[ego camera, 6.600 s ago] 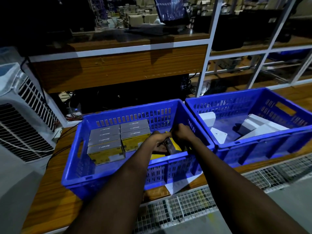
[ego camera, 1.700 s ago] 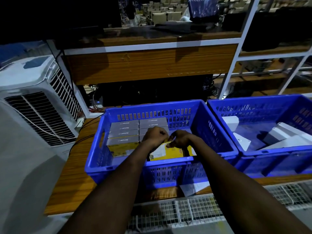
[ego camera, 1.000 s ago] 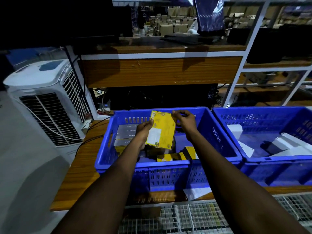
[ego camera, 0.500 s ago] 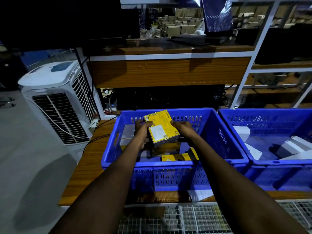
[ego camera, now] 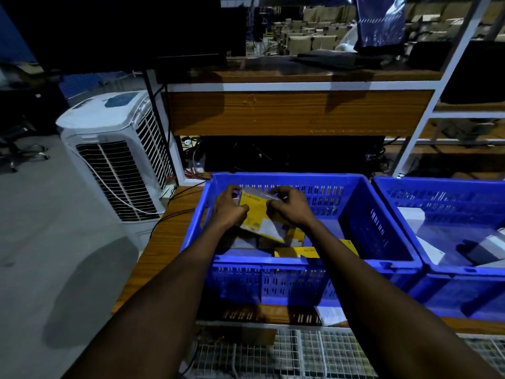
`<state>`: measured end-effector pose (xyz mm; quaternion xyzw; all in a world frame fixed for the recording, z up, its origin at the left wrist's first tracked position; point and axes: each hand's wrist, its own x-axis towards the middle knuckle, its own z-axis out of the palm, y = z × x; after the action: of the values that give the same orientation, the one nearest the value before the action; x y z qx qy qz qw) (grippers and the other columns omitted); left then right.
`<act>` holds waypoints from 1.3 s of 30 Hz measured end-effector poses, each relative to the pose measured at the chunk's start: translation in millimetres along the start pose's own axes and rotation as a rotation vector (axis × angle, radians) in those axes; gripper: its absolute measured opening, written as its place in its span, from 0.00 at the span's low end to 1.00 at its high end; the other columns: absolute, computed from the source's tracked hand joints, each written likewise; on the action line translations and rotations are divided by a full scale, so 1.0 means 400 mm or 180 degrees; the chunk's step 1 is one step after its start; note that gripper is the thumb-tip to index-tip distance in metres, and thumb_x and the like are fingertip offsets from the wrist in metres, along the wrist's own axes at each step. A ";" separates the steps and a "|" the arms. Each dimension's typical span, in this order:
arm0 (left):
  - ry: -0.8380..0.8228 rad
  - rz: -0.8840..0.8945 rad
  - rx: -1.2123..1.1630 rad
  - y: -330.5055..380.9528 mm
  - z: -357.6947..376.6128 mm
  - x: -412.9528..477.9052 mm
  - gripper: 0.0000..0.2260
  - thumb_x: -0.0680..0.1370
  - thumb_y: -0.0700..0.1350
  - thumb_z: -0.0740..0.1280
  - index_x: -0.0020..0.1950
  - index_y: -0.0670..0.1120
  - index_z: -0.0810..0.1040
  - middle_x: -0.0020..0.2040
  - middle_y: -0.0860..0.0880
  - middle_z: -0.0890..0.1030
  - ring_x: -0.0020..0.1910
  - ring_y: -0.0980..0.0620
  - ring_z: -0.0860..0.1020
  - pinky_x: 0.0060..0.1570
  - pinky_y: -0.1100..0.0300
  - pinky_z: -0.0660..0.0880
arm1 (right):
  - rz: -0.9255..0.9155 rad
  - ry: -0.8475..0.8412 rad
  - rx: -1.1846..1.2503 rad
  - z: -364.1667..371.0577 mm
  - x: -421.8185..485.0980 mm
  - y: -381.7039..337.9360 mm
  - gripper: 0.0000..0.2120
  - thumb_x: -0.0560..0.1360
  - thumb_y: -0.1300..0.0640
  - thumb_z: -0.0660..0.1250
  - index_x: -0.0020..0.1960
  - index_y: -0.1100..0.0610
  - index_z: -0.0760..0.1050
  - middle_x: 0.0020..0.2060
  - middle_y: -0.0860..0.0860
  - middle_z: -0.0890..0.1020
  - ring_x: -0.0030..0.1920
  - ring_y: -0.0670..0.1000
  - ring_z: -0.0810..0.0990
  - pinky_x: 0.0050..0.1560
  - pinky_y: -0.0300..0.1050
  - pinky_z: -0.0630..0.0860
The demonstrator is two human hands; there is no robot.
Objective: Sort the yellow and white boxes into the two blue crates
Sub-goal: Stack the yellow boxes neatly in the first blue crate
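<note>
Fingers (ego camera: 241, 212) of left hand (ego camera: 228, 214) and right hand (ego camera: 291, 210) gripping tilted yellow box (ego camera: 255, 214), over left crate (ego camera: 300, 177)

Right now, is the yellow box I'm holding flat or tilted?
Tilted: the left hand and right hand grip the yellow box with its far edge raised.

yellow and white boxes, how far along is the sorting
Done: the white boxes sit in the right crate. In hand: the left hand and right hand grip one yellow box over the left crate. Left: setting it down, probably beside the loose yellow boxes lying at that crate's near side. No box shows outside the crates.
</note>
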<state>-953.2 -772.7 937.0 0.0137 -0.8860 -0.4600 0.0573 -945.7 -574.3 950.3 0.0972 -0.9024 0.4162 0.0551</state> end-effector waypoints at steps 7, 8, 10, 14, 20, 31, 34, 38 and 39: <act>-0.0440 0.0556 0.1070 -0.011 -0.032 -0.029 0.24 0.68 0.45 0.70 0.64 0.53 0.73 0.62 0.47 0.75 0.62 0.45 0.74 0.58 0.49 0.74 | -0.0084 -0.0550 -0.0351 0.070 -0.005 -0.023 0.19 0.75 0.55 0.71 0.64 0.59 0.77 0.62 0.57 0.79 0.62 0.55 0.77 0.60 0.46 0.73; -0.0521 0.0560 0.1248 -0.014 -0.035 -0.033 0.23 0.68 0.46 0.69 0.64 0.54 0.74 0.62 0.47 0.75 0.62 0.45 0.74 0.59 0.49 0.74 | -0.0076 -0.0606 -0.0388 0.079 -0.004 -0.026 0.19 0.75 0.54 0.71 0.64 0.59 0.76 0.63 0.57 0.79 0.63 0.55 0.77 0.61 0.47 0.72; -0.0592 0.0576 0.1498 -0.021 -0.043 -0.038 0.23 0.69 0.46 0.69 0.64 0.54 0.74 0.62 0.47 0.74 0.62 0.45 0.73 0.60 0.49 0.73 | -0.0060 -0.0691 -0.0496 0.095 0.000 -0.029 0.21 0.75 0.52 0.71 0.65 0.58 0.76 0.63 0.55 0.79 0.63 0.54 0.77 0.62 0.48 0.73; -0.0715 0.0682 0.2078 -0.041 -0.066 -0.034 0.24 0.71 0.49 0.72 0.67 0.50 0.74 0.61 0.45 0.74 0.61 0.43 0.74 0.58 0.50 0.74 | 0.0008 -0.0848 -0.0611 0.123 0.009 -0.036 0.22 0.71 0.48 0.75 0.63 0.53 0.77 0.61 0.53 0.81 0.60 0.53 0.79 0.58 0.46 0.76; -0.0698 0.0671 0.2583 -0.061 -0.074 -0.043 0.22 0.73 0.46 0.71 0.65 0.49 0.72 0.61 0.44 0.73 0.59 0.41 0.75 0.54 0.49 0.74 | -0.0017 -0.1046 -0.0909 0.158 0.027 -0.050 0.25 0.69 0.53 0.77 0.65 0.53 0.77 0.61 0.54 0.81 0.60 0.53 0.80 0.60 0.47 0.77; -0.0704 0.0545 0.3149 -0.058 -0.049 -0.041 0.16 0.72 0.40 0.70 0.59 0.45 0.71 0.57 0.42 0.73 0.56 0.39 0.76 0.49 0.49 0.74 | -0.0013 -0.1171 -0.1478 0.181 0.047 -0.041 0.22 0.69 0.54 0.76 0.61 0.54 0.78 0.58 0.54 0.81 0.57 0.55 0.80 0.54 0.47 0.77; -0.0762 0.0510 0.3480 -0.054 -0.040 -0.037 0.16 0.73 0.42 0.70 0.60 0.45 0.74 0.58 0.43 0.76 0.58 0.40 0.76 0.54 0.49 0.75 | -0.0075 -0.1178 -0.1725 0.189 0.045 -0.042 0.22 0.68 0.50 0.75 0.61 0.50 0.77 0.58 0.52 0.80 0.58 0.56 0.78 0.51 0.50 0.76; -0.0842 0.0461 0.3725 -0.050 -0.036 -0.031 0.20 0.67 0.44 0.75 0.57 0.46 0.76 0.56 0.43 0.78 0.57 0.41 0.77 0.54 0.51 0.76 | -0.0159 -0.1224 -0.1792 0.200 0.051 -0.044 0.23 0.68 0.50 0.76 0.61 0.50 0.77 0.59 0.53 0.79 0.60 0.58 0.77 0.54 0.52 0.76; -0.0861 0.0450 0.3751 -0.048 -0.036 -0.031 0.21 0.66 0.43 0.76 0.57 0.47 0.76 0.56 0.43 0.78 0.57 0.41 0.78 0.54 0.50 0.76 | -0.0163 -0.1238 -0.1781 0.201 0.053 -0.044 0.23 0.68 0.50 0.76 0.61 0.51 0.77 0.59 0.53 0.79 0.59 0.58 0.77 0.54 0.53 0.77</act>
<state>-939.6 -794.5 928.4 -0.0744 -0.9896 0.1152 -0.0425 -963.9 -649.6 915.0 0.1785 -0.9725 0.1247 -0.0830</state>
